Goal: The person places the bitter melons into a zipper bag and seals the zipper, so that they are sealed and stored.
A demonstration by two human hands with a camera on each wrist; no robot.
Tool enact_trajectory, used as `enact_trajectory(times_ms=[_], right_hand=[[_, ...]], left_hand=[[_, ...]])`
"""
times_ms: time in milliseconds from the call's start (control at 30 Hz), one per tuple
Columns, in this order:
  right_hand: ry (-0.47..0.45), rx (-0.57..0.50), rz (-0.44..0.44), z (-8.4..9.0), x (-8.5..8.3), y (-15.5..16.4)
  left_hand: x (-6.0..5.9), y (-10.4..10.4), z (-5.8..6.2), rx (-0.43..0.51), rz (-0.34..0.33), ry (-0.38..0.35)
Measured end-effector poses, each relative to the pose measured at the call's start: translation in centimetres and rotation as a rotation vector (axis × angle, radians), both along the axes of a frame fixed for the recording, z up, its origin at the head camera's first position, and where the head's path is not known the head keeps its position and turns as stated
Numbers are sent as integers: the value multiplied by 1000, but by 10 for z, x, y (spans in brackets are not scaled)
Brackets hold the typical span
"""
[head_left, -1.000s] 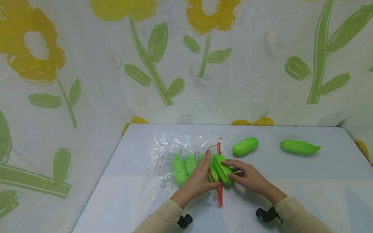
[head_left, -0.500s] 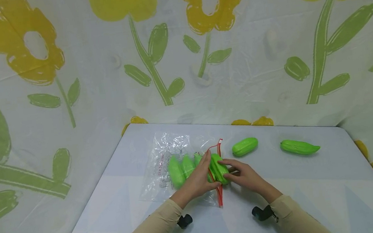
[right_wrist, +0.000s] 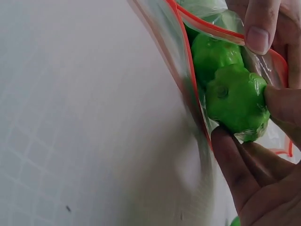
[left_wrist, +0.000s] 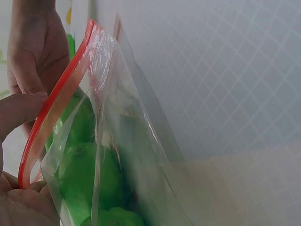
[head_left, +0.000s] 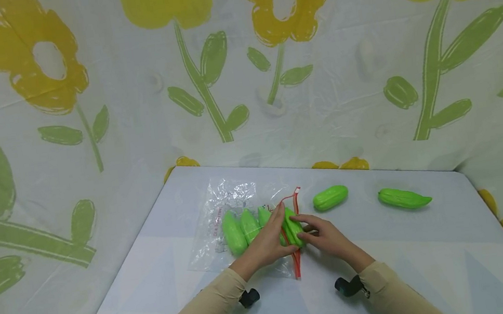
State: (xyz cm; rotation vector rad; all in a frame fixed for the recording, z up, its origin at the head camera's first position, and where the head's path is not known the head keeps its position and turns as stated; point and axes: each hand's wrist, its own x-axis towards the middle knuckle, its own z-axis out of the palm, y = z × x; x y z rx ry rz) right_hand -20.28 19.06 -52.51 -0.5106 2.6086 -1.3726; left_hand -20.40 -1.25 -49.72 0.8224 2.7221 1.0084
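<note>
Fingers of right hand [head_left: 332,238] pinching green gourd [head_left: 294,226] at bag [head_left: 235,216]; left hand [head_left: 268,241] gripping rim.

Sliding further left into the clear bag [head_left: 235,216] — green gourd [head_left: 294,226] being pushed in by right hand [head_left: 327,236]; gourds inside [head_left: 241,229] shifting leftward — right wrist edging in too.

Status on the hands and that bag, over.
Left hand holds the bag mouth open by its red zip strip. Right hand pinches a green gourd at the opening. Two gourds loose on the table; nothing blocking.
</note>
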Motion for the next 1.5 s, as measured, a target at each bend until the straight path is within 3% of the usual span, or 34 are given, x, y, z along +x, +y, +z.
enact_trajectory(times_ms=[467, 767, 1500], right_hand=[[-6, -31, 15, -5, -1, -5], [-78, -31, -32, -5, -2, -10], [-101, -17, -69, -2, -1, -14]], left_hand=[[0, 1, -2, -7, -7, 13], [0, 2, 0, -4, 3, -1], [-2, 2, -3, -24, 15, 9]])
